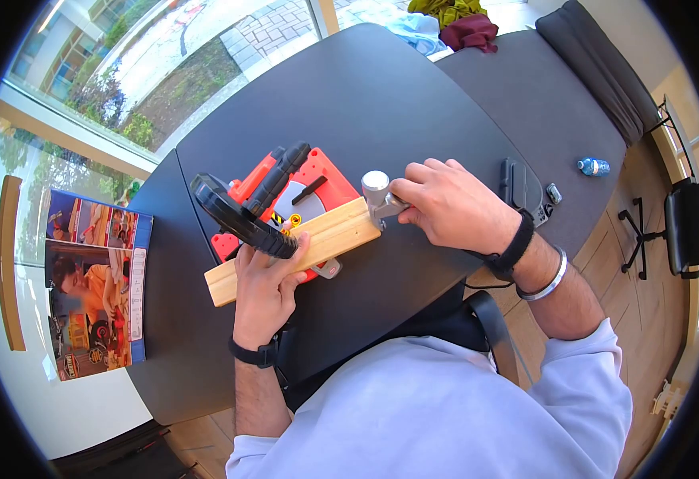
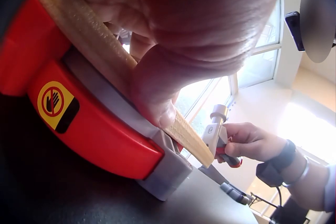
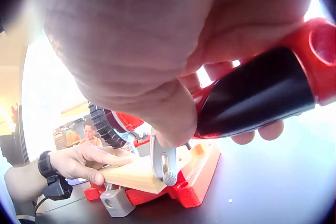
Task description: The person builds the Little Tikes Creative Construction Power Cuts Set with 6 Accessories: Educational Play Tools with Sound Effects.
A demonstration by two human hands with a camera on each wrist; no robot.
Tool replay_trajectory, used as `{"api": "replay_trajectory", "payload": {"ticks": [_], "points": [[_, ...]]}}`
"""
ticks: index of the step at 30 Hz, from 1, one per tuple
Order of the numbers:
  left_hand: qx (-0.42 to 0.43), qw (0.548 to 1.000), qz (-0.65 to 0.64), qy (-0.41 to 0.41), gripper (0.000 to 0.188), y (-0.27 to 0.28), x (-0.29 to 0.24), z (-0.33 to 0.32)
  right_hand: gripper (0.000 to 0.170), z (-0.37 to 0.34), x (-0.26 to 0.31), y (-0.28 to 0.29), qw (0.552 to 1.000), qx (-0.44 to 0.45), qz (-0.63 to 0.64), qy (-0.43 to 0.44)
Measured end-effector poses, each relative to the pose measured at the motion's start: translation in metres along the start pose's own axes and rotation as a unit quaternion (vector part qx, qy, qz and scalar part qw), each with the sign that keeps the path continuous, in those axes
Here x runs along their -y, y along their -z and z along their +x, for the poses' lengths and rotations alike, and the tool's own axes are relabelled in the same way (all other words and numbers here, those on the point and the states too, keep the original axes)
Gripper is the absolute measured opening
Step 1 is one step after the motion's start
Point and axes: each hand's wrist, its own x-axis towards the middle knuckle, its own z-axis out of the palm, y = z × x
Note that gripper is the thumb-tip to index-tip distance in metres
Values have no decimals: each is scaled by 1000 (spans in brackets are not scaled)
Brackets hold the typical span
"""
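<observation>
A light wooden plank (image 1: 341, 231) lies across a red and black toy mitre saw (image 1: 325, 169). My left hand (image 1: 266, 287) holds the plank near its left part, thumb and fingers spread over it, close under the black saw arm. With my right hand (image 1: 465, 203) I grip a toy hammer by its red and black handle (image 3: 257, 92). The hammer's grey head (image 1: 376, 185) is at the plank's right end. In the right wrist view, its slotted claw (image 3: 158, 158) hangs over that end, next to a ridged grey knob (image 3: 169, 178).
A printed toy box (image 1: 98, 287) stands at the dark table's (image 1: 381, 104) left edge, near the window. Toward the right lie a dark grey device (image 1: 517, 188) and a small grey item (image 1: 554, 192). A blue bottle (image 1: 594, 167) sits farther right, before a black chair (image 1: 681, 227).
</observation>
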Motion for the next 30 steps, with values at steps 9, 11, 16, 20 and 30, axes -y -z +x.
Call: {"api": "replay_trajectory", "payload": {"ticks": [9,11,16,20,30], "points": [[0,1000,6,3,62,0,-1,-1,14,10,12,12,997,28,-72,1],[0,1000,4,6,62,1,-1,-1,13,12,13,14,996,35,-85,6],[5,1000,7,13,60,-2,2,-2,8,18,21,18,990,32,-133,26],[10,1000,0,25,59,-1,0,-2,5,24,24,19,985,16,-165,55],[4,1000,0,22,57,-1,0,-2,32,7,-16,8,983,67,167,-32]]}}
